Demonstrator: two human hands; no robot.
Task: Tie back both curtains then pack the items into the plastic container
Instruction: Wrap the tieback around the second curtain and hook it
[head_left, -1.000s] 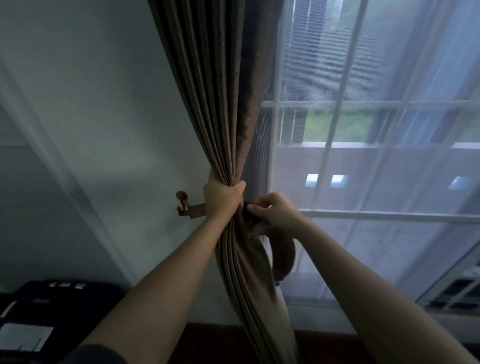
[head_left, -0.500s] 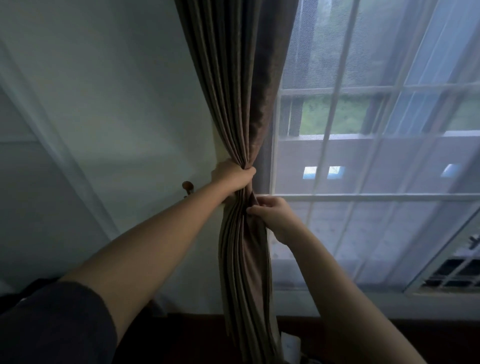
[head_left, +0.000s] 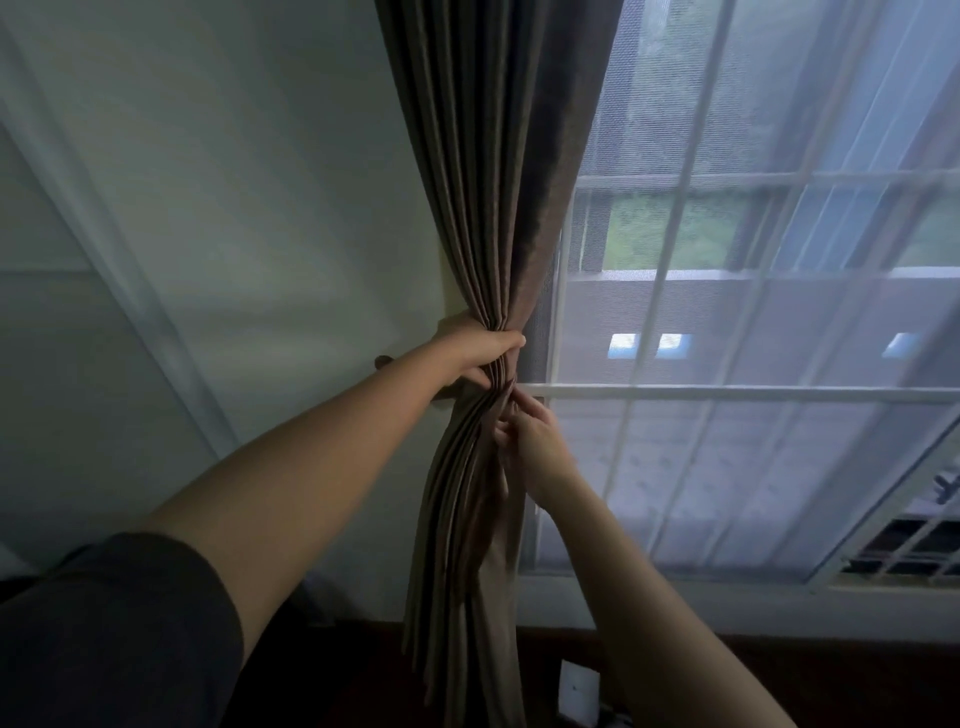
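A brown pleated curtain (head_left: 483, 182) hangs down the middle of the view, gathered into a tight bundle. My left hand (head_left: 475, 353) grips the bundle from the left at its narrowest point. Just below, my right hand (head_left: 535, 441) pinches a strip of the same brown fabric, the tie-back (head_left: 501, 415), against the curtain's right side. A small wooden wall hook (head_left: 383, 361) peeks out behind my left wrist, mostly hidden. The plastic container is out of view.
A sheer white curtain (head_left: 753, 312) covers the window (head_left: 727, 395) on the right. A pale wall fills the left side. A white wall outlet (head_left: 577, 691) sits low under the sill, above dark flooring.
The view has tilted upward and moved closer. My right hand slid lower on the curtain and now pinches the tie-back just under my left hand; the hanging loop seen earlier is gone from sight.
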